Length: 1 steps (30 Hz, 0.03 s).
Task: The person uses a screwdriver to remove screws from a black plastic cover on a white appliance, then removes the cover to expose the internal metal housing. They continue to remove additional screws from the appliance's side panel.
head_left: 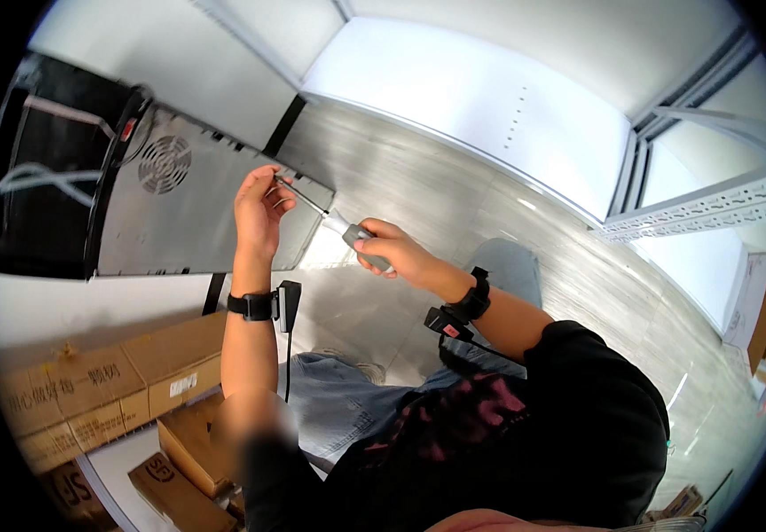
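Observation:
My right hand (398,249) is closed round the grey handle of a screwdriver (337,220), whose thin metal shaft slopes up to the left. At the shaft's tip, the fingers of my left hand (261,209) are pinched together on it. Whether a small piece sits between those fingertips, I cannot tell. Behind and beside my left hand lies a computer case (196,217), with a grey metal side panel, a round slotted vent and a black front end. My left hand is over the panel's right end.
The case rests on a white surface (134,297). Long cardboard boxes (99,377) lie below it at left, with smaller brown boxes (179,496) nearer me. White shelving (471,97) stands at the back, and a perforated metal upright (702,204) at right. Grey flooring (454,168) lies between.

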### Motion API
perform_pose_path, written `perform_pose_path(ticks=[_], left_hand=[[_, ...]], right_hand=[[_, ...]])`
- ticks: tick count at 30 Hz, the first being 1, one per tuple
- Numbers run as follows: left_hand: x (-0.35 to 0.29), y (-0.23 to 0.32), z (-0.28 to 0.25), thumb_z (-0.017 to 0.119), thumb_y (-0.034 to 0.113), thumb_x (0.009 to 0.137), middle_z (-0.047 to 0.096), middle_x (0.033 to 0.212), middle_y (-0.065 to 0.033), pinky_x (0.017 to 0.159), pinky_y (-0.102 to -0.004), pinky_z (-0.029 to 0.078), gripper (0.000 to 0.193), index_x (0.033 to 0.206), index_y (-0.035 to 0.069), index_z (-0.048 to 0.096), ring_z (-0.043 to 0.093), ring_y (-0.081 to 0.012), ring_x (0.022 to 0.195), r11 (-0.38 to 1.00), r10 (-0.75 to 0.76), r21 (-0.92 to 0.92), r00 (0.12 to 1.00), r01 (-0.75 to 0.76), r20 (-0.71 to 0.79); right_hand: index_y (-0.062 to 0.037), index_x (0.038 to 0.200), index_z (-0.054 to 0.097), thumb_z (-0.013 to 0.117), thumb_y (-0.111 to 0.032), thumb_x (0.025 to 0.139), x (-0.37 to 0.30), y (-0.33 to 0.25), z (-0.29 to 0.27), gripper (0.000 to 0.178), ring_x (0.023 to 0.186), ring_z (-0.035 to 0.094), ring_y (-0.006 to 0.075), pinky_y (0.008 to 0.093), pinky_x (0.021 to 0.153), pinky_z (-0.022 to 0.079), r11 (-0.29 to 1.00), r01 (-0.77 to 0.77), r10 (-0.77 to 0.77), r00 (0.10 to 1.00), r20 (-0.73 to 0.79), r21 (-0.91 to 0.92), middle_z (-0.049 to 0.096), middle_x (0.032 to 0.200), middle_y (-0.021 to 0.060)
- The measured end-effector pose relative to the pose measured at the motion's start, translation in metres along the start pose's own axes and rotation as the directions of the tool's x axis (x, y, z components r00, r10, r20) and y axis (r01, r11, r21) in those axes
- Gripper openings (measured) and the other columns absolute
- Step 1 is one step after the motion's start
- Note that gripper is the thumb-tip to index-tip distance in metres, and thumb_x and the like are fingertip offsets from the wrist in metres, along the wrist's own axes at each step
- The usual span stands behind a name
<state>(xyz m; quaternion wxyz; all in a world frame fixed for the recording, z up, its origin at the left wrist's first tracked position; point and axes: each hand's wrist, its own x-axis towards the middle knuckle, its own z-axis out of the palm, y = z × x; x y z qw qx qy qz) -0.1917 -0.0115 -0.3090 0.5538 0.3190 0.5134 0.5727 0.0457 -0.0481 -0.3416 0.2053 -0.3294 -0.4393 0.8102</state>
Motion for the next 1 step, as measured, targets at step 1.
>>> perform_pose_path(ticks=[1], left_hand=[[0.0125,-0.0066,0.0007,0.052,0.025,0.092,0.059,0.085,-0.0069,0.069,-0.0289,0.052,0.027,0.11,0.005,0.056,0.059,-0.0146,0.077,0.999,-0.042,-0.008,0.998,0.043,0.056]], right_hand=[[-0.0087,0.106,0.048,0.055,-0.028,0.086,0.0012,0.004,-0.0046,0.029,0.064,0.048,0.0081,0.0255,0.046,0.032,1.0,-0.012,0.013,0.999,-0.049,0.011,0.054,0.078,0.0018]])
